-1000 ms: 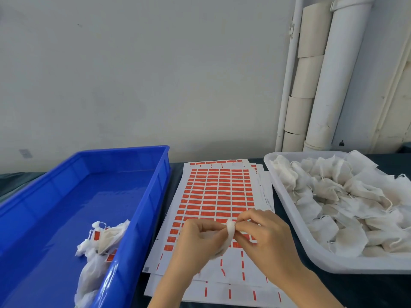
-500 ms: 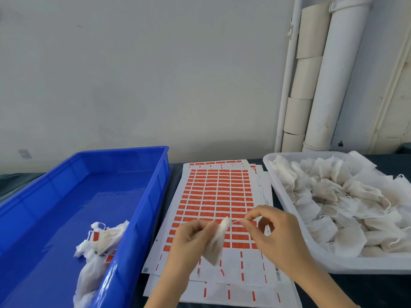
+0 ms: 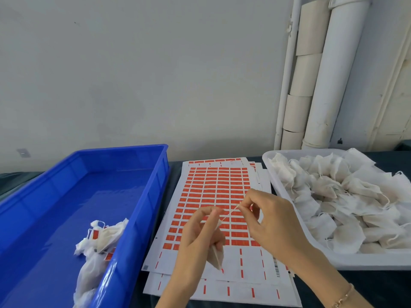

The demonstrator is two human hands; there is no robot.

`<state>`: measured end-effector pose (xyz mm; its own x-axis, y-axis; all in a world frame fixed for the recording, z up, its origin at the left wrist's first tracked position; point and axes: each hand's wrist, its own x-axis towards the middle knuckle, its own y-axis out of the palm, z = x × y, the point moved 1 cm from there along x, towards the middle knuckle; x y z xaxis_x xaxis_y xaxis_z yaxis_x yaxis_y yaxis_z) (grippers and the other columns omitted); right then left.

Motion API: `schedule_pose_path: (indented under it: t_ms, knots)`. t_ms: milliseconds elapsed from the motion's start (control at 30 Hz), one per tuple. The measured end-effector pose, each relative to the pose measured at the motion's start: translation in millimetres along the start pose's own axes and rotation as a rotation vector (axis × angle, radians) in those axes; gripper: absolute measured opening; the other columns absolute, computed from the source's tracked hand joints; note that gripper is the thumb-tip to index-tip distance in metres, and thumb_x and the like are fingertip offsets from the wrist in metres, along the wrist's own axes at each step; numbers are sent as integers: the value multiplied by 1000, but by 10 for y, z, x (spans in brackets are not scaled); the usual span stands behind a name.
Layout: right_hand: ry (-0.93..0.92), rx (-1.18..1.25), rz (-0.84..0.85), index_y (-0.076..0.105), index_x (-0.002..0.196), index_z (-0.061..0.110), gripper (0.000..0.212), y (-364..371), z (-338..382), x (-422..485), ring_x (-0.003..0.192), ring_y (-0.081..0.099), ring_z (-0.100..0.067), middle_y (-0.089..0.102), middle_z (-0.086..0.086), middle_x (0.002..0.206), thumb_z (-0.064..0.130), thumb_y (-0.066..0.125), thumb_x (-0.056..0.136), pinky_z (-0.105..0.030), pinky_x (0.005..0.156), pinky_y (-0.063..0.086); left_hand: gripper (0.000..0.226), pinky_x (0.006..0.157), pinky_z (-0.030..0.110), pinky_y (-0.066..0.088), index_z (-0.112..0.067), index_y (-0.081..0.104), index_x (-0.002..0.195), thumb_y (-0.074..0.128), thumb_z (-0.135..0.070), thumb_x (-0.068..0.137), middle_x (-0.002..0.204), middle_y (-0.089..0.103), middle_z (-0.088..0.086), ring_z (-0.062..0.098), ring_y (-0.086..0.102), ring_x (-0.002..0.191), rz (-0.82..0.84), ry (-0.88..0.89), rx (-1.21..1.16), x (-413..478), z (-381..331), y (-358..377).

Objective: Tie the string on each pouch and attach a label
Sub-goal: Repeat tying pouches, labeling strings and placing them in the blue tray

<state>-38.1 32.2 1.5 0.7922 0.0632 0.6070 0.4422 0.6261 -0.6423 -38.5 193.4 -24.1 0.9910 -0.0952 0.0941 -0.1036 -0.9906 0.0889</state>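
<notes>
Grey wall (image 3: pixel 155 74), dark table (image 3: pixel 387 285), label sheets (image 3: pixel 218 181).

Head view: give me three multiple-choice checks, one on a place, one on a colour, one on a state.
1. Where lie the plain pouches? A blue bin; B white tray; C bare table.
2. What colour are the labels on the sheets? A green; B orange-red; C black.
3. What does the right hand do? A pinches the string; B rests flat; C holds a label.
Answers: B, they fill the tray at right; B, orange-red rows cover the sheets; A, it pinches the taut string from the pouch in the left hand.
</notes>
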Motion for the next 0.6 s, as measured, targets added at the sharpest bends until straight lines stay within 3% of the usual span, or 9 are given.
schedule_pose_path:
  t_ms: [67,167,233,333,433,500,600]
  knots:
    - [-21,-10,-10,63,79,24,11,7,0,16,64,60,-2,67,14,79,23,74,81,-4,67,42,28,60,16,50,-20,67,92,63,-44,78,57,59,2,11,56,54,5,49,48,-15,-9,-8]
    - [-21,84,27,65,83,30,9,38,-43,13,68,62,0,61,26,80,27,73,81,-2,63,45,18,62,19,54,-20,69,79,69,-38,79,63,65,0,14,63,61,-63,90,203,19,52,-65]
    - [19,177,124,63,86,37,13,106,-112,-22,83,62,6,58,33,83,31,73,81,-5,74,50,15,61,25,55,-17,69,78,69,-32,83,62,65,2,19,62,60,-93,43,232,62,149,-131]
    - [186,186,488,51,112,48,41,275,-331,-203,102,54,11,52,38,110,48,73,77,-19,98,46,12,53,15,48,-19,71,81,67,-29,86,55,61,-2,7,57,50,-99,-96,260,101,380,-245]
    - [234,19,904,17,137,56,87,422,-573,-457,134,24,4,20,33,147,68,68,68,-33,113,23,7,46,10,43,-24,63,97,62,-26,91,70,62,-9,4,59,61,-119,-227,359,178,627,-325]
    - [223,-64,967,11,139,56,88,467,-653,-545,140,13,-2,7,30,152,66,65,71,-37,116,16,17,46,6,41,-33,51,108,57,-26,94,88,54,-21,1,57,75,-112,-287,409,219,704,-341]
    - [201,-24,921,24,137,53,69,500,-638,-572,139,19,-1,15,29,151,51,64,80,-36,115,20,31,49,9,46,-42,41,118,51,-22,97,98,54,-24,4,63,83,-63,-273,361,272,771,-343]
